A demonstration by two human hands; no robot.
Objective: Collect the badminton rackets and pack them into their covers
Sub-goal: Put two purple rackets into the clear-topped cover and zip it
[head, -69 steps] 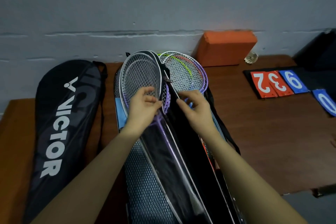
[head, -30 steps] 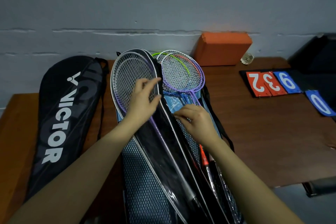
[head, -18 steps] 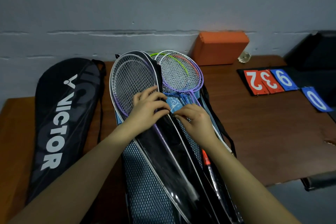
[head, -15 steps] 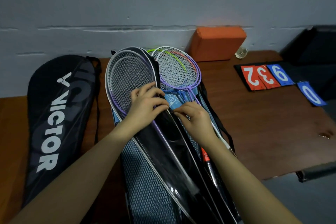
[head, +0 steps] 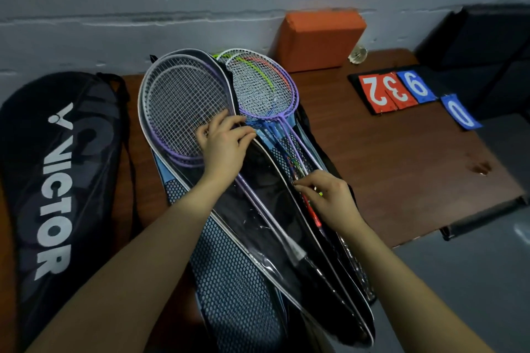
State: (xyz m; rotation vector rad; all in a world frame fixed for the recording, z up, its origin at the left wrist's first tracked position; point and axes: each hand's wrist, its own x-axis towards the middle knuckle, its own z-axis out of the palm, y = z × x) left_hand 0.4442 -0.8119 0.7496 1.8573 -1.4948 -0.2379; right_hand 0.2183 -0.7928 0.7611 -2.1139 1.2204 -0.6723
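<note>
- Standing by the wooden table (head: 401, 169), and it's covered in badminton gear.
- Left hand (head: 222, 146) sits at the base of the white-and-purple rackets (head: 183, 103), fingers curled over the edge of the open racket cover (head: 258, 238) right where the heads meet the shafts. Looks like it's holding the cover's edge down, though I can't quite tell if it's gripping fabric or just pressing.
- Right hand (head: 327, 195) is lower down on the right side of that cover, fingertips pinched on something small along the zip line. Probably the zipper pull, but it's too tiny and dark to be sure.
- Those two rackets lie with shafts and handles inside the cover under its clear panel, heads sticking out the top.
- A second bunch, the purple-framed rackets (head: 263, 89) with green and orange frames under them, lies just to the right, heads out too, shafts running down into the same pile of covers.
- Black Victor bag (head: 57, 175) lies flat on the left, apart from both hands.
- Orange block (head: 318, 37) against the wall, a shuttlecock (head: 358, 56) beside it, and score number cards (head: 401, 89) on the far right.
</note>
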